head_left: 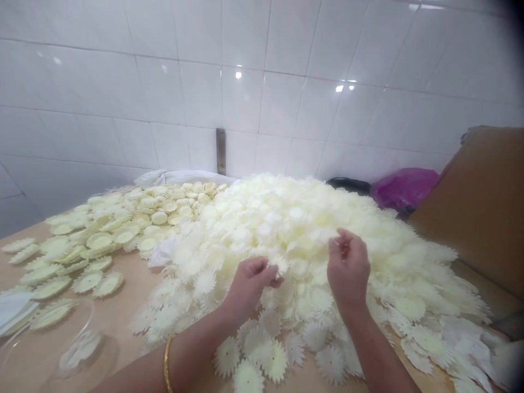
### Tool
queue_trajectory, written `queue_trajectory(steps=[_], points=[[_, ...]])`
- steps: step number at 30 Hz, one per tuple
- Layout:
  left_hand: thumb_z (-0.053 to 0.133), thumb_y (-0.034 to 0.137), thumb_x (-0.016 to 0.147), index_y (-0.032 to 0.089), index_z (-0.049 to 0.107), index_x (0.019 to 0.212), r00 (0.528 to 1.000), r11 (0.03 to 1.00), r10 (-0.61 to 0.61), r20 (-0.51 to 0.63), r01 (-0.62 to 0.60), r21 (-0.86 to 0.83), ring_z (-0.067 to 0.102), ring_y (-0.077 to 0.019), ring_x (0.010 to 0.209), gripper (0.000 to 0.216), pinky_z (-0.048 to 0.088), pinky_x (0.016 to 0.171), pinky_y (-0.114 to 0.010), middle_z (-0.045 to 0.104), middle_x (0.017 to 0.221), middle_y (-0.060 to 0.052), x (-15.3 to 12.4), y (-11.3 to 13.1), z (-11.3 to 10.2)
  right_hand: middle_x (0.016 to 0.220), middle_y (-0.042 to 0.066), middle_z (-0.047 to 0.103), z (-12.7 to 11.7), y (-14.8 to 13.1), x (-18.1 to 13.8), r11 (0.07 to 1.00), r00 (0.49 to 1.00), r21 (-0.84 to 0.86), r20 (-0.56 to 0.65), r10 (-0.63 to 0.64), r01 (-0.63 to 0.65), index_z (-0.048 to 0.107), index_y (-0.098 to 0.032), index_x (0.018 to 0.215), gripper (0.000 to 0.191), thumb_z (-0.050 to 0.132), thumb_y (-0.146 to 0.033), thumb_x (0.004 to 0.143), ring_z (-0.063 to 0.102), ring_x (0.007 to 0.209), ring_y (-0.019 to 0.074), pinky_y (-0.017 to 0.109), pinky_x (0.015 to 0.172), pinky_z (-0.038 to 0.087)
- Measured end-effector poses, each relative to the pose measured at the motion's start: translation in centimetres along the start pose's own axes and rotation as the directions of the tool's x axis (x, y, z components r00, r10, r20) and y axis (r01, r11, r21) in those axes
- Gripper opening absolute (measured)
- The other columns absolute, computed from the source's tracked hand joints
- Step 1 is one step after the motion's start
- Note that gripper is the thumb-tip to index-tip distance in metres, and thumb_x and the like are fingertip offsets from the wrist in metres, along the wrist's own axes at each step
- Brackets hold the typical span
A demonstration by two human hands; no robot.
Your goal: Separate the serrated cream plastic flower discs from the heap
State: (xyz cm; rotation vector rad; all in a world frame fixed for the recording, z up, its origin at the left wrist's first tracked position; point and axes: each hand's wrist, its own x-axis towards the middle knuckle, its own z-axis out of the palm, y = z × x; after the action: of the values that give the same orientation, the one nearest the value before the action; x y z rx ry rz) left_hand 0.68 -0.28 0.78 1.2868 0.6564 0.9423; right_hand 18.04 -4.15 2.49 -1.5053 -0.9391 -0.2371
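A large heap of pale yellow, flower-shaped cutouts with toothed edges lies in front of me. My left hand is closed at the near side of the heap, thumb and fingers pinched together. A whitish cutout shows at its fingertips and seems to be in the pinch. To the right, my right hand is raised over the heap with its fingers curled and the thumb against them. What it holds, if anything, I cannot make out. Several loose cutouts lie on the table between my forearms.
On the left are thicker, round yellow pieces with notched rims. A clear container with something white stands near left on the tan table. At the right are a brown cardboard box and a purple bag. Behind is a tiled wall.
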Motion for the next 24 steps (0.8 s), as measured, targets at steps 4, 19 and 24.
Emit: queue_trajectory(steps=[4, 19, 24], points=[[0.062, 0.035, 0.07, 0.013, 0.055, 0.057, 0.999, 0.999, -0.027, -0.019, 0.027, 0.034, 0.057, -0.0138, 0.063, 0.026, 0.043, 0.066, -0.027, 0.051, 0.057, 0.0, 0.2, -0.3, -0.2, 0.092, 0.009, 0.051, 0.1, -0.8, -0.8, 0.985, 0.986, -0.046, -0.022, -0.166, 0.165, 0.054, -0.015, 0.099, 0.022, 0.047, -0.028, 0.082, 0.049, 0.074, 0.0171, 0.031, 0.067, 0.042], [0.066, 0.037, 0.066, 0.013, 0.049, 0.055, 0.998, 0.997, -0.025, 0.05, 0.029, -0.078, 0.054, -0.0119, 0.05, 0.032, 0.041, 0.05, -0.024, 0.044, 0.051, 0.004, 0.5, -0.8, -0.3, 0.071, 0.003, 0.057, 0.5, -2.6, -2.2, 0.949, 0.625, 0.283, 0.768, -0.136, -0.14, 0.06, -0.018, 0.074, 0.019, 0.052, -0.034, 0.08, 0.052, 0.069, 0.0159, 0.027, 0.064, 0.042], [0.061, 0.041, 0.071, 0.013, 0.051, 0.056, 0.998, 0.993, -0.03, 0.057, 0.036, -0.111, 0.054, -0.0114, 0.049, 0.033, 0.043, 0.051, -0.024, 0.046, 0.052, 0.003, 0.4, -0.8, -0.3, 0.069, 0.002, 0.056, 0.6, -2.3, -2.2, 0.939, 0.599, 0.296, 0.789, -0.135, -0.178, 0.059, -0.017, 0.072, 0.017, 0.053, -0.032, 0.078, 0.05, 0.067, 0.0146, 0.027, 0.063, 0.041]])
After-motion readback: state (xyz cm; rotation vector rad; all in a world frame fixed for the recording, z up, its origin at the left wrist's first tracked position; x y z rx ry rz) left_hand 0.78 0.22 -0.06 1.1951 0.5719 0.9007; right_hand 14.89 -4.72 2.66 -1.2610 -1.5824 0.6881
